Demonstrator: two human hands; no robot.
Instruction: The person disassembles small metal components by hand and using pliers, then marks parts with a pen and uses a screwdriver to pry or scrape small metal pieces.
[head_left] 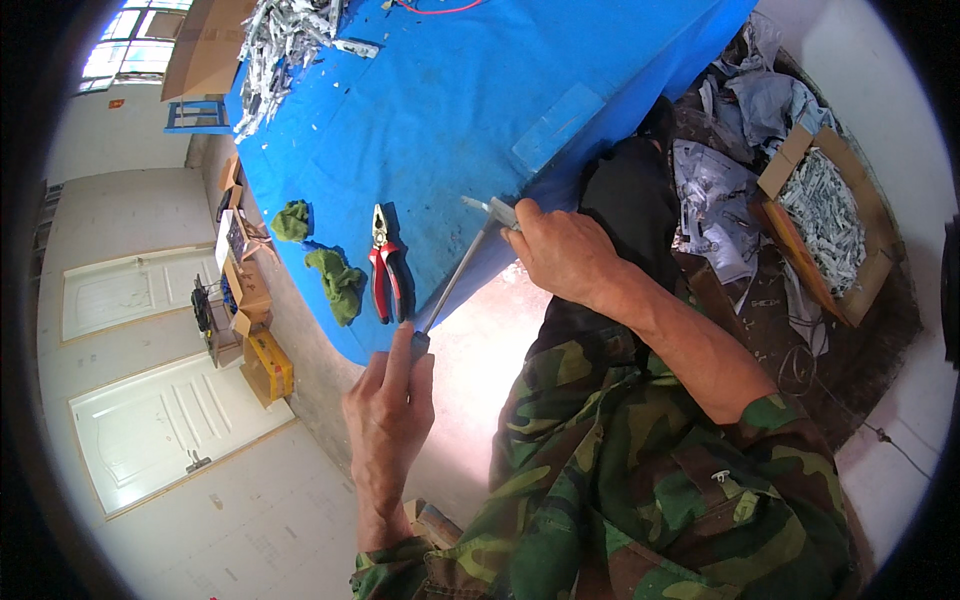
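My left hand (pixel 388 415) is closed round the dark handle of a long screwdriver (pixel 458 278), whose shaft slants up and to the right. In a pinch, my right hand (pixel 568 252) holds a small grey-white part (pixel 502 212), with a thin pale end pointing left. The screwdriver's tip meets or lies just behind this part; the contact is too small to make out. Both hands are at the near edge of the blue-covered table (pixel 420 120). Just beyond my left hand lie red-and-black pliers (pixel 384 268), beside two crumpled green cloths (pixel 336 285) (pixel 291 220).
A heap of grey-white parts (pixel 285 55) covers the table's far left. On the right, an open cardboard box (pixel 868 275) holds many similar parts, near plastic bags (pixel 712 205). Cartons (pixel 245 285) and a yellow crate (pixel 270 368) stand along the left, near white doors (pixel 180 420).
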